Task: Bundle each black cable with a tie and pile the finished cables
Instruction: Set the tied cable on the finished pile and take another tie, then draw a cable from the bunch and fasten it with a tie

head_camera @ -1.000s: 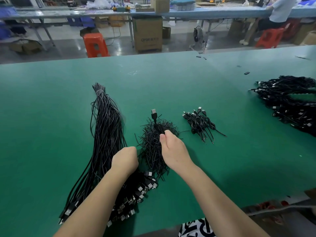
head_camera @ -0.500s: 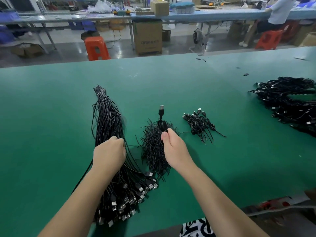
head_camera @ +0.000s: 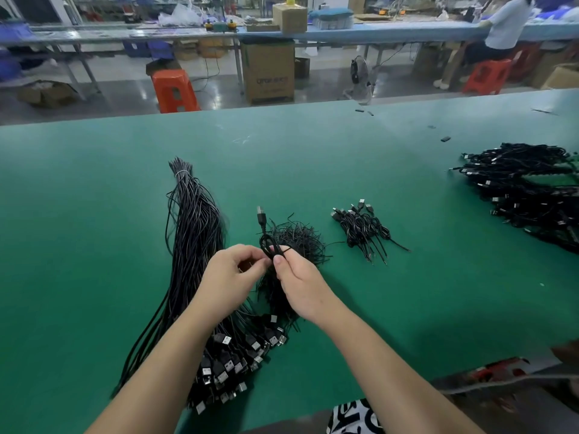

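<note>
At the near edge of the green table [head_camera: 94,245], a patch of black-and-white patterned fabric [head_camera: 354,418] is cut off by the frame, and something red and dark at the lower right corner is too blurred to identify. Both bare forearms reach forward over the mat. A long bunch of loose black USB cables [head_camera: 194,245] lies left of the hands, its plug ends fanned out near the left forearm and partly hidden beneath it, its far end bound by a pale band.

The left hand [head_camera: 230,278] has its fingers curled, fingertips pinched together at the coiled cable [head_camera: 268,242]; whether they grip a tie or the cable itself is too small to tell. The right hand [head_camera: 299,285] pinches the same folded cable between thumb and forefinger, its USB plug [head_camera: 261,216] sticking up away from the person. Directly behind and under the hands sits a tangled heap of thin black ties [head_camera: 297,241].

To the right, a small pile of bundled cables [head_camera: 363,228] rests on the mat, well apart from a larger mass of black cables [head_camera: 526,189] cut off at the right edge.

Beyond the table: an orange stool [head_camera: 174,89], a cardboard box [head_camera: 269,73], a long blue workbench [head_camera: 376,32], and a seated person [head_camera: 504,29] at far right.
</note>
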Motion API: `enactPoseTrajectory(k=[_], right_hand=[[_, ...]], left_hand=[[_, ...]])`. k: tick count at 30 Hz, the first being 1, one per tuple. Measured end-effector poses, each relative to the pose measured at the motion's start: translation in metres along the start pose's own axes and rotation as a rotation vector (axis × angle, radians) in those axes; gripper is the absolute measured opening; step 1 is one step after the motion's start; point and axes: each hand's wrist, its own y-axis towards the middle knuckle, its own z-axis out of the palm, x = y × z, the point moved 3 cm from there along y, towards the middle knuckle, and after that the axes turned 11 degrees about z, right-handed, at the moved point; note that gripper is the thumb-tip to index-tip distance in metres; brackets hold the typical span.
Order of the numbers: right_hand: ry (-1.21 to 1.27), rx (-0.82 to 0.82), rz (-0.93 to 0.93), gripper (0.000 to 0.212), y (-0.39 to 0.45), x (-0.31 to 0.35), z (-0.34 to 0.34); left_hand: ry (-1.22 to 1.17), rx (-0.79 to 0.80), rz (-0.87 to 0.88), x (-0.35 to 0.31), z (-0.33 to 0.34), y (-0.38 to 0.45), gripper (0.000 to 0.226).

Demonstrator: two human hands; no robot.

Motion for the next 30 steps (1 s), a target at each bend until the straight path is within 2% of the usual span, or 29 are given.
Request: enactPoseTrajectory(k=[2, 4, 7, 8, 11, 12, 14, 18, 22, 26, 30], right_hand=[[0.033, -0.044, 0.034, 0.028, 0.003, -0.002, 0.001], [0.115, -0.043, 0.105, 0.033, 0.006, -0.004, 0.003], [0.215, 0.006, 0.189, 0.041, 0.007, -0.004, 0.005], [0.248, 0.026, 0.213, 0.044, 0.007, -0.005, 0.004], [0.397, 0.143, 0.310, 0.039, 0.005, -0.004, -0.001], [0.412, 0.197, 0.334, 0.034, 0.004, -0.003, -0.002], [0.396, 0.296, 0.358, 0.030, 0.002, -0.001, -0.002], [0.396, 0.401, 0.388, 0.027, 0.002, 0.000, -0.001], [0.407, 0.461, 0.416, 0.017, 0.003, -0.002, 0.000], [0.361, 0.453, 0.382, 0.017, 0.004, -0.005, 0.001], [0.231, 0.407, 0.337, 0.022, 0.002, -0.007, 0.000]], left_hand=[[0.079, -0.007, 0.042, -0.003, 0.000, -0.001, 0.020], [0.264, -0.003, 0.142, -0.008, 0.002, -0.003, 0.013], [0.664, -0.052, 0.469, -0.018, 0.004, -0.010, 0.005], [0.738, -0.072, 0.578, -0.019, 0.005, -0.012, 0.010], [0.786, -0.090, 0.760, -0.019, 0.004, -0.015, 0.010], [0.782, -0.093, 0.788, -0.018, 0.002, -0.015, 0.006], [0.743, -0.089, 0.825, -0.017, 0.001, -0.016, 0.011], [0.534, -0.089, 0.777, -0.020, 0.001, -0.015, 0.012], [0.482, -0.087, 0.652, -0.018, 0.003, -0.016, 0.020], [0.354, -0.109, 0.470, -0.015, 0.006, -0.015, 0.009], [0.205, -0.063, 0.243, -0.009, 0.005, -0.009, 0.015]])
